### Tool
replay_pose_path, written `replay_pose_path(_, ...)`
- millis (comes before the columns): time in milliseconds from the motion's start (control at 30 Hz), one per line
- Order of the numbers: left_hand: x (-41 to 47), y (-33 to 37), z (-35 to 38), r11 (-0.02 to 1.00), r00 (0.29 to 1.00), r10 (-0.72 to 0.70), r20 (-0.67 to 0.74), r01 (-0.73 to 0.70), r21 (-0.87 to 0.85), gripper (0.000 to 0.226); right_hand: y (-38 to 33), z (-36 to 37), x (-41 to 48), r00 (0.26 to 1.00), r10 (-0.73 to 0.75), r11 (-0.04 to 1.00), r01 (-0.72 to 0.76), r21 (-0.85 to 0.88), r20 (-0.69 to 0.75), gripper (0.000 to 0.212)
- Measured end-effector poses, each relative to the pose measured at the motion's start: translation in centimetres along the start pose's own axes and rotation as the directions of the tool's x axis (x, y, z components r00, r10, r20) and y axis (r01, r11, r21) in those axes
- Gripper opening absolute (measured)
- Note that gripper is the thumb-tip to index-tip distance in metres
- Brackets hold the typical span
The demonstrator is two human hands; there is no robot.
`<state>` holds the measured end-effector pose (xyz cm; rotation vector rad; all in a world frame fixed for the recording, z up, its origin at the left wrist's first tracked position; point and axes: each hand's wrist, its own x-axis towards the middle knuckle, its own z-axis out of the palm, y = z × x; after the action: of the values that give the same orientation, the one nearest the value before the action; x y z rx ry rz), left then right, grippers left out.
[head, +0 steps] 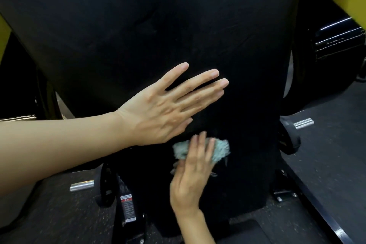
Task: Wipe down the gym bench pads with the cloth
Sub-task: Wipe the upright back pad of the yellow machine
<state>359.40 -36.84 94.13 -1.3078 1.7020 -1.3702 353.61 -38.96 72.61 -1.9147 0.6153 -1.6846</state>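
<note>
Black upholstered gym bench pad [158, 16] fills most of the view. The left hand [164, 109] lies flat on it, fingers straight and spread. Just below, apart from it, the right hand [194, 168] presses a fluffy grey-green cloth [220, 149] against the pad's lower part with straight fingers.

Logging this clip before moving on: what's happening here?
A person is wiping a black bench pad. The right hand presses a bluish-grey cloth against the pad's lower part, fingers straight over it. The left hand lies flat on the pad just above, fingers straight.
</note>
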Motion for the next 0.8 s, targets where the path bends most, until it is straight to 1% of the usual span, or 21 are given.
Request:
replay_pose_path(67, 0.1, 0.2, 0.1, 1.000, 1.000, 0.005, 0.003, -0.005, 0.006, 0.065, -0.1, 0.1, -0.9, 0.996, -0.056, 0.998, 0.059, -0.033, 0.075, 0.051)
replay_pose_path(133, 0.2, 0.3, 0.1, 1.000, 1.000, 0.002, 0.014, -0.002, 0.011, 0.064, 0.7, -0.8, -1.1, 0.978, -0.152, 0.984, 0.164, -0.071, 0.142, 0.053)
replay_pose_path(200, 0.2, 0.5, 0.2, 1.000, 1.000, -0.001, 0.024, 0.001, 0.025, 0.064, 2.7, -2.0, -0.1, 0.963, -0.217, 0.963, 0.238, -0.123, 0.160, 0.065)
replay_pose_path(233, 0.3, 0.6, 0.2, 1.000, 1.000, -0.004, 0.029, 0.003, 0.030, 0.064, 3.4, -2.7, 0.6, 0.959, -0.229, 0.959, 0.252, -0.130, 0.165, 0.070)
replay_pose_path(300, 0.4, 0.8, 0.1, 1.000, 0.999, -0.015, 0.040, 0.015, 0.015, 0.063, 4.9, -3.8, 1.7, 0.964, -0.226, 0.959, 0.246, -0.142, 0.143, 0.074)
replay_pose_path(367, 0.5, 1.0, 0.1, 1.000, 0.998, -0.024, 0.052, 0.024, -0.004, 0.063, 6.5, -5.0, 3.3, 0.977, -0.191, 0.961, 0.206, -0.185, 0.098, 0.073)
replay_pose_path(433, 0.5, 1.2, 0.1, 0.999, 0.998, -0.034, 0.057, 0.035, -0.003, 0.063, 8.3, -6.4, 5.4, 0.989, -0.140, 0.968, 0.147, -0.202, 0.048, 0.065)
replay_pose_path(500, 0.6, 1.4, 0.0, 0.999, 0.997, -0.043, 0.065, 0.043, 0.004, 0.063, 9.3, -7.5, 7.1, 0.996, -0.085, 0.982, 0.084, -0.169, 0.000, 0.052)
replay_pose_path(533, 0.6, 1.5, 0.0, 0.999, 0.997, -0.045, 0.066, 0.044, 0.010, 0.064, 9.4, -7.7, 7.6, 0.997, -0.069, 0.988, 0.065, -0.143, -0.019, 0.050)
replay_pose_path(700, 0.9, 2.2, 0.0, 0.996, 0.994, -0.089, 0.067, 0.088, 0.018, 0.069, 8.6, -7.3, 7.7, 0.999, -0.035, 0.995, 0.031, -0.099, -0.039, 0.053)
replay_pose_path(800, 1.1, 2.9, 0.0, 0.992, 0.990, -0.126, 0.071, 0.124, 0.032, 0.069, 8.7, -7.3, 7.0, 0.999, -0.051, 0.994, 0.050, -0.097, -0.007, 0.053)
